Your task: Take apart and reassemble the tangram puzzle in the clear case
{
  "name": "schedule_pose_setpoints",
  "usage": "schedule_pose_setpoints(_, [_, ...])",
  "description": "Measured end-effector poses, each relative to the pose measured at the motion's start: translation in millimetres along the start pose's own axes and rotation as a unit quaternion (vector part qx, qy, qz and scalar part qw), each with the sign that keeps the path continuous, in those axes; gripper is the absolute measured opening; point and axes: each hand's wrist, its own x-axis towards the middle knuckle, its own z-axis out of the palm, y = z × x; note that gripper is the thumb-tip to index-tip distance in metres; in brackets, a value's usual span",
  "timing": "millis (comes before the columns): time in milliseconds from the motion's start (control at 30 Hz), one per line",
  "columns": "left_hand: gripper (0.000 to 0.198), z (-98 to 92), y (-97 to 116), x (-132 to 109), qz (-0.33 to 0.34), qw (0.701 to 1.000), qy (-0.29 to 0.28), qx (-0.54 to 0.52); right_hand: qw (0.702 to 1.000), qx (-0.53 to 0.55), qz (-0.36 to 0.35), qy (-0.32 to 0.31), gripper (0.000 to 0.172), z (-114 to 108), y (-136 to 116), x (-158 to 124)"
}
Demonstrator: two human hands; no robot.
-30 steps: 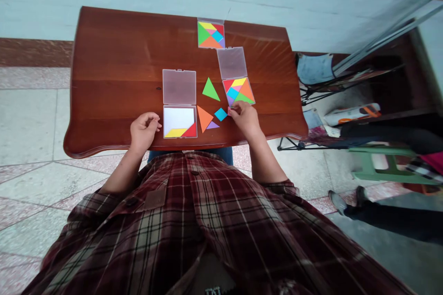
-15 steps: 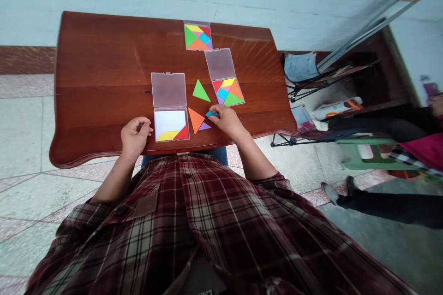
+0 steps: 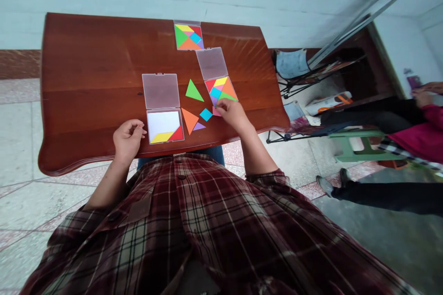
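My left hand (image 3: 127, 142) rests at the table's front edge with its fingers curled in, just left of an open tangram case (image 3: 148, 129). Inside that case, a yellow parallelogram (image 3: 161, 138) and a red triangle (image 3: 177, 134) lie along the bottom on a white base. My right hand (image 3: 232, 114) pinches at a pink tangram piece (image 3: 216, 111), which is partly hidden under the fingers. Left of it lie a blue square (image 3: 206, 114), a purple triangle (image 3: 198, 126), a large orange triangle (image 3: 189, 120) and a large green triangle (image 3: 194, 91).
A second open case (image 3: 212, 63) with a filled tangram sits just beyond my right hand. Another filled case (image 3: 188, 37) lies at the table's far edge. Right of the wooden table (image 3: 86, 78) are folding chairs (image 3: 291, 63), a green stool (image 3: 356, 146) and a seated person.
My right hand has come off the blue square, which now lies uncovered, and has moved slightly right onto the pink piece. The view has shifted a little; my left hand stays beside the case.
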Motion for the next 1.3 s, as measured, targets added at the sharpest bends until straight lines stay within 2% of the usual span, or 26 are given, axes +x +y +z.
schedule_pose_setpoints(133, [0.008, 0.1, 0.1, -0.3, 0.006, 1.0, 0.0, 0.001, 0.992, 0.011, -0.076, -0.102, 0.02, 18.3, -19.1, -12.0])
schedule_pose_setpoints(233, [0.009, 0.1, 0.8, -0.3, 0.003, 1.0, 0.0, 0.003, 0.986, -0.01, -0.105, -0.128, 0.021, 26.8, -30.3, -18.7])
schedule_pose_setpoints(567, [0.007, 2.2, 10.1, -2.2, -0.017, 1.0, 0.0, -0.001, 0.986, -0.058, -0.096, -0.12, 0.03, 44.6, -55.3, -25.1])
schedule_pose_setpoints(767, [0.007, 1.2, 5.3, -2.3, -0.01, 1.0, -0.009, -0.008, 0.986, -0.108, -0.055, -0.112, 0.059, 45.1, -52.2, -23.5])
schedule_pose_setpoints(833, [0.008, 1.1, 3.6, -2.0, -0.01, 1.0, -0.01, -0.008, 0.985, -0.115, -0.047, -0.117, 0.063, 44.9, -54.5, -23.9])
schedule_pose_setpoints(1133, [0.009, 0.6, 3.4, -1.6, -0.005, 1.0, -0.007, -0.013, 0.978, -0.15, -0.035, -0.138, 0.065, 50.2, -69.3, -23.5])
schedule_pose_setpoints(1300, [0.01, 0.6, 1.5, -1.4, -0.002, 1.0, -0.012, -0.008, 0.98, -0.151, -0.019, -0.124, 0.058, 53.0, -73.4, -24.6])
